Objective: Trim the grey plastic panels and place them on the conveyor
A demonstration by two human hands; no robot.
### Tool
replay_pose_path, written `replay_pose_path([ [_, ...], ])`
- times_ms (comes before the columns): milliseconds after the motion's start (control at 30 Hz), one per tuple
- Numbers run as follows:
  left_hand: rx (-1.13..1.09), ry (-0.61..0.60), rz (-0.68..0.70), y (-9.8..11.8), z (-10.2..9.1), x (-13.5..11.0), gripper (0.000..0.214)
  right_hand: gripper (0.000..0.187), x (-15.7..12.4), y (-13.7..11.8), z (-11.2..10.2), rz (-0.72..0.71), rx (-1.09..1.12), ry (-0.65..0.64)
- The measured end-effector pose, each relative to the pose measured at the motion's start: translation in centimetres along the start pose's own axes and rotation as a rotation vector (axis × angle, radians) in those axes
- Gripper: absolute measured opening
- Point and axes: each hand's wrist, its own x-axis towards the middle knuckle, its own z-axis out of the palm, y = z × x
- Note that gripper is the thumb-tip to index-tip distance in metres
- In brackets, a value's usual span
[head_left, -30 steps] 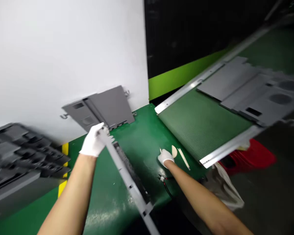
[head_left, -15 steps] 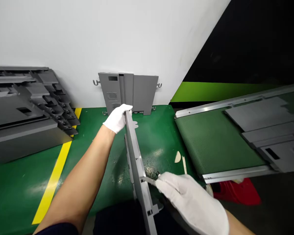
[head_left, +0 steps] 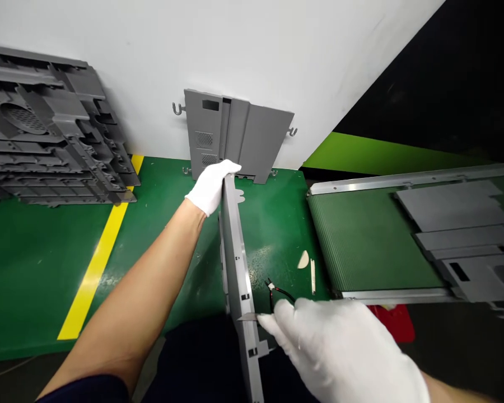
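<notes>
My left hand (head_left: 211, 185), in a white glove, grips the far top end of a long grey plastic panel (head_left: 237, 263) that stands on its edge on the green table (head_left: 37, 246). My right hand (head_left: 340, 350), also gloved, is closed on a small metal blade (head_left: 247, 317) whose tip rests against the panel's near edge. A small red-and-black wire with a white plug (head_left: 277, 290) lies on the table just right of the panel.
Another grey panel (head_left: 237, 136) leans against the white wall behind. A stack of grey moulded panels (head_left: 46, 151) lies at the left beside a yellow line (head_left: 98, 260). At the right a conveyor belt (head_left: 369, 240) carries a grey panel (head_left: 462, 229). Two pale scraps (head_left: 307, 264) lie by it.
My view has swung from the belt to the upright panel. My right hand left the scraps on the table and came to the panel's near edge with a blade. The left hand kept its grip.
</notes>
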Motion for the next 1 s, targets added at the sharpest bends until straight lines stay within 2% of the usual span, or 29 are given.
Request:
replay_pose_path([
  [167, -0.014, -0.006, -0.039, 0.0, -0.1, -0.1, 0.023, 0.043, -0.7, -0.5, -0.2, 0.013, 0.014, -0.016],
  [300, -0.025, -0.036, -0.010, 0.0, -0.1, -0.3, 0.024, 0.037, -1.3, -0.7, -0.4, -0.031, -0.027, -0.008],
  [467, -0.042, -0.049, 0.006, 0.0, -0.2, -0.4, 0.026, 0.031, -2.2, -0.4, 0.5, -0.113, -0.095, 0.036],
  [600, -0.063, -0.043, 0.021, -0.1, -0.5, -0.4, 0.028, 0.024, -2.9, 0.1, 1.2, -0.140, -0.133, -0.006],
  [800, -0.074, -0.071, 0.057, -0.4, -0.7, -0.1, 0.023, 0.031, -3.1, 0.0, 1.3, -0.146, -0.199, 0.020],
  [1000, -0.072, -0.071, 0.036, -0.3, -0.4, -0.2, 0.023, 0.035, -3.0, -0.2, 1.3, -0.151, -0.259, 0.034],
])
